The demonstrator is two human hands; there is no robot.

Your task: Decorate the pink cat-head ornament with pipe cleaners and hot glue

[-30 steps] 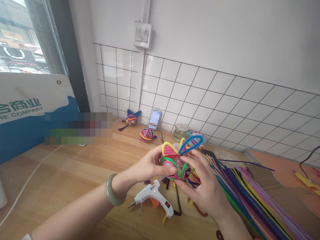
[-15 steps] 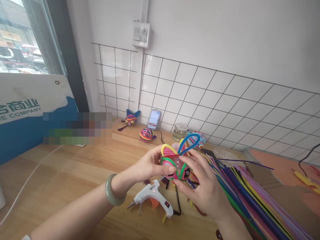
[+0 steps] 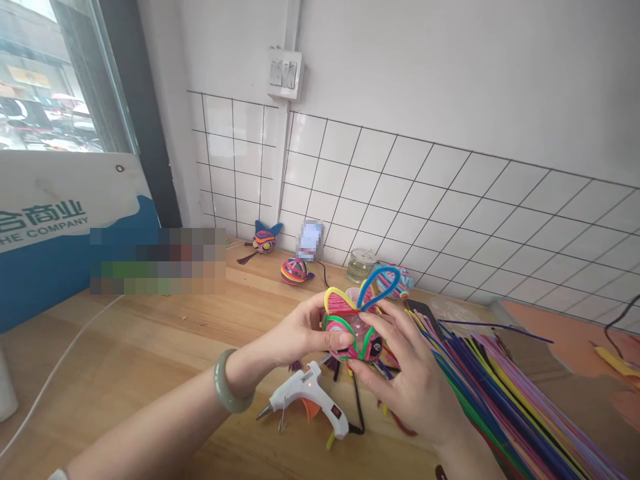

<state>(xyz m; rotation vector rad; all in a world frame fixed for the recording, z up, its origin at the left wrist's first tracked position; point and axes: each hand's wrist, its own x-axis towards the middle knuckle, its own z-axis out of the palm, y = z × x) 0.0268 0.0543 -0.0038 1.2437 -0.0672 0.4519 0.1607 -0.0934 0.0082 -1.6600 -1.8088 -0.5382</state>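
Note:
Between both hands sits a clear ball ornament point(image 3: 359, 325) decorated with pink, green and red pipe cleaners, with yellow-edged pink ears on top. My left hand point(image 3: 313, 327) grips its left side, the thumb pressed across the front. On the right side, the fingers of my right hand point(image 3: 400, 357) close around it, with one fingertip at the base of a blue pipe cleaner loop point(image 3: 384, 288). That loop stands up from the ornament's top; how it is fixed there I cannot tell. Just below the hands lies a white glue gun point(image 3: 309, 399), its small light lit.
A bundle of coloured pipe cleaners point(image 3: 505, 393) lies at the right. Along the wall stand a blue-eared ball figure point(image 3: 264, 240), a striped ball point(image 3: 294, 271), a blurred phone point(image 3: 310, 239), a glass jar point(image 3: 361, 265) and a light-blue decorated ball point(image 3: 397, 283). A white cable point(image 3: 60, 373) crosses the left.
The camera view has shifted slightly, so the surroundings sit a little lower and further right. Both hands keep the same hold on the ornament.

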